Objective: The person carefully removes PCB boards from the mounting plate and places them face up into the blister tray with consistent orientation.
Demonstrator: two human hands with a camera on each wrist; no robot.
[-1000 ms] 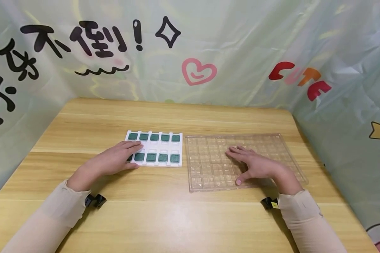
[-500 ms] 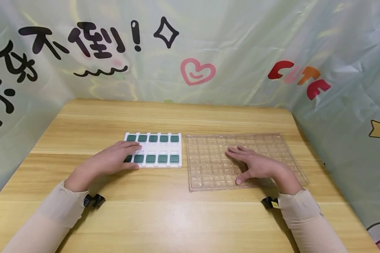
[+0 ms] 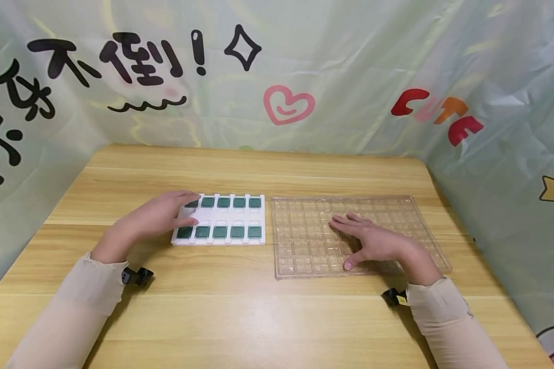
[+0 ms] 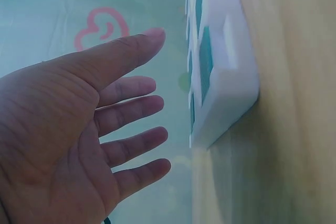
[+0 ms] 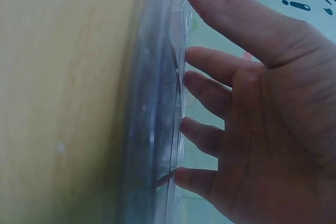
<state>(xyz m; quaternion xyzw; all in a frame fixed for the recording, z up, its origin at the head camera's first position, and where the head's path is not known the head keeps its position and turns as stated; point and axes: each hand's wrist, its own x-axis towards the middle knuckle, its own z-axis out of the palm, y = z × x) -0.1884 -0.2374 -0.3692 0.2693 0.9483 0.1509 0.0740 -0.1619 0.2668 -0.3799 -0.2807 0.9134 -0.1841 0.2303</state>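
Note:
A white foam tray (image 3: 223, 216) lies on the table, with green square circuit chips (image 3: 220, 232) seated in two rows. Over its left end hovers my left hand (image 3: 154, 218), fingers straight and apart, holding nothing; the left wrist view shows a gap between the fingertips and the tray's side (image 4: 231, 93). To the right lies a clear plastic tray (image 3: 300, 230) divided into many small square pockets. My right hand (image 3: 374, 241) rests on it with spread fingers, and in the right wrist view the fingertips touch the tray's upper surface (image 5: 170, 103).
Both trays lie side by side on a wooden table (image 3: 249, 318), a narrow strip of wood between them. A printed curtain (image 3: 351, 61) encloses the back and both sides. Dark wrist cameras hang below both sleeves (image 3: 90, 287).
My left hand has lifted off the white tray and drawn back to the left and away, uncovering its lower left chip. My right hand stays in place on the clear tray.

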